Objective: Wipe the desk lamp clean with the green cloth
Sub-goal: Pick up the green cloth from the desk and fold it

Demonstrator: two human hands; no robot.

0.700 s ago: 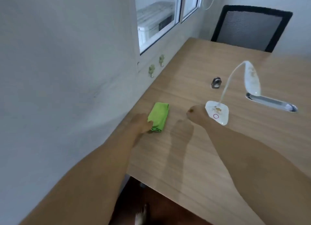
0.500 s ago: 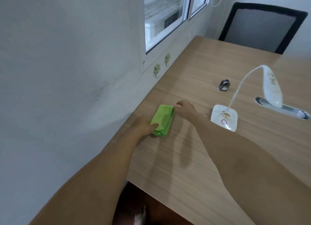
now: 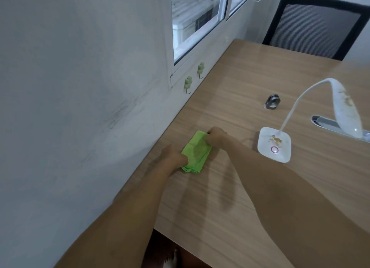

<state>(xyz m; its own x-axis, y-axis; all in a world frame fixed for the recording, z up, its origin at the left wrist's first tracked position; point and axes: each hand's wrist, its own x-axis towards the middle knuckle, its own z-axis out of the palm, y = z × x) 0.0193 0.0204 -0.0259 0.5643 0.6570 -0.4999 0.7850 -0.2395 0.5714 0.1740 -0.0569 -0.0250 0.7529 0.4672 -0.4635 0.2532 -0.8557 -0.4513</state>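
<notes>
A folded green cloth (image 3: 197, 152) lies on the wooden desk (image 3: 240, 87) close to the wall. My left hand (image 3: 172, 154) grips its near left edge. My right hand (image 3: 217, 134) pinches its far right corner, and the cloth bunches up slightly between the two hands. To the right stands a white desk lamp: its square base (image 3: 274, 144) carries brown dirt spots and a red ring button, a thin bent neck rises from it, and the long head (image 3: 347, 111) is smeared with brown dirt too. Neither hand touches the lamp.
A small grey metal fitting (image 3: 272, 101) sits on the desk behind the lamp. A metal cable slot (image 3: 328, 123) is set into the desk under the lamp head. A black mesh chair (image 3: 314, 25) stands at the far end. Two green hooks (image 3: 48, 83) hang on the wall under the window.
My right hand has moved left from beside the lamp base to the cloth and taken hold of its far corner. My left hand stays on the cloth's near edge. The view has shifted a little.
</notes>
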